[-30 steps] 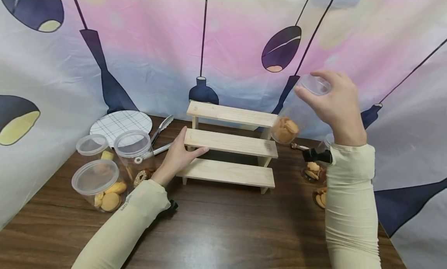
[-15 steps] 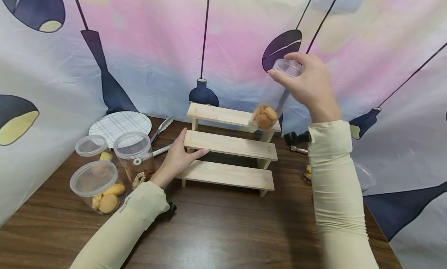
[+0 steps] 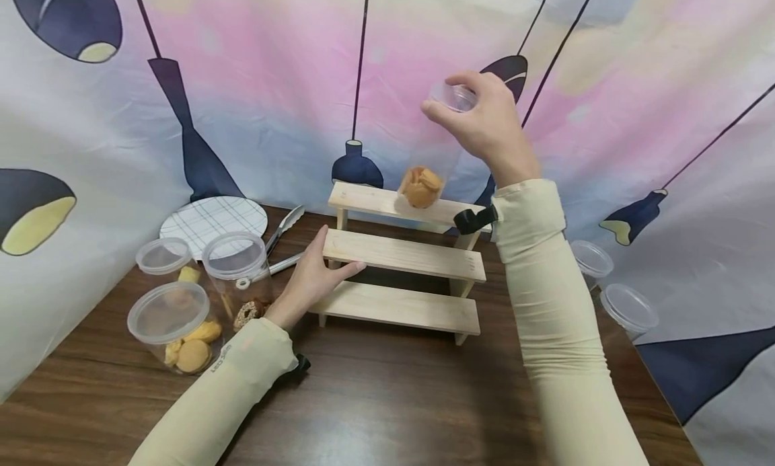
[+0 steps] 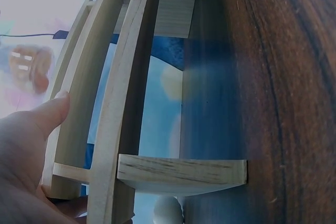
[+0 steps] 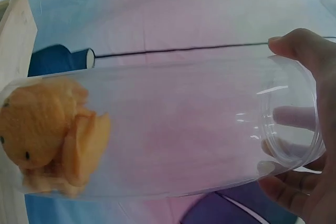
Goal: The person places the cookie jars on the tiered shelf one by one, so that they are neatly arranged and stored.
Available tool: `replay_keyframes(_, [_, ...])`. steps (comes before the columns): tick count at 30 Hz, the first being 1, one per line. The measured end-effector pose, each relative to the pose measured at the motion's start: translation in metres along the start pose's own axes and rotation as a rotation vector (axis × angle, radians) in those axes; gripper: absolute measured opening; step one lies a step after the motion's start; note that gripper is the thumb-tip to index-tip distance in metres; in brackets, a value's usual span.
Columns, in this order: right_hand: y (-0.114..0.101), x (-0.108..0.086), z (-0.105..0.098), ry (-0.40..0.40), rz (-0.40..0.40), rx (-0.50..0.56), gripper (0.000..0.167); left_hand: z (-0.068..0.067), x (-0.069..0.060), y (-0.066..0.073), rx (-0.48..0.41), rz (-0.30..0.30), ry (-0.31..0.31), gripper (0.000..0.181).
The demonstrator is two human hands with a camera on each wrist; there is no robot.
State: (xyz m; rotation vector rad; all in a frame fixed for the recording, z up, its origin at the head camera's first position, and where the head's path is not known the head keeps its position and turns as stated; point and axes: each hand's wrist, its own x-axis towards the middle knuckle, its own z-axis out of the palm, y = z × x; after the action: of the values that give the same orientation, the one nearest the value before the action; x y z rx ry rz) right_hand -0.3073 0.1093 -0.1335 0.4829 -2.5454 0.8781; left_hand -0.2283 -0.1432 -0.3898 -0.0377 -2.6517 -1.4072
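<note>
A tall clear plastic jar (image 3: 440,140) with orange-brown cookies (image 3: 422,187) at its bottom hangs from my right hand (image 3: 492,130). The thumb and fingers grip it around the lid (image 5: 294,111). The jar's base is at the top step of a three-step wooden display stand (image 3: 402,252); whether it touches the wood I cannot tell. My left hand (image 3: 310,281) holds the left end of the middle step. In the left wrist view its thumb (image 4: 50,114) presses the step's face, and other fingers show partly behind the wood.
Lidded jars of cookies (image 3: 192,355) and doughnuts (image 3: 248,311) stand at the left, before a round checked board (image 3: 213,220) and tongs (image 3: 284,227). Clear-lidded jars (image 3: 630,308) stand at the right, partly behind the right arm. A patterned cloth (image 3: 272,103) hangs behind the stand.
My right hand has carried the cookie jar leftward from the stand's right side to over the top step. The left hand keeps its hold on the middle step.
</note>
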Motion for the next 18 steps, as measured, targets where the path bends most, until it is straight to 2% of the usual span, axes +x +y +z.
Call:
replay_keyframes(4, [-0.005, 0.007, 0.011, -0.01, -0.023, 0.012, 0.074, 0.004, -0.001, 0.002, -0.005, 0.007, 0.002, 0.115])
replay_keyframes(13, [-0.008, 0.009, 0.025, -0.052, 0.056, -0.051, 0.078, 0.015, 0.0, 0.009, -0.012, 0.016, -0.014, 0.116])
replay_keyframes(18, [-0.01, 0.01, 0.03, -0.061, 0.042, -0.04, 0.078, 0.015, 0.001, 0.011, -0.013, 0.024, -0.01, 0.116])
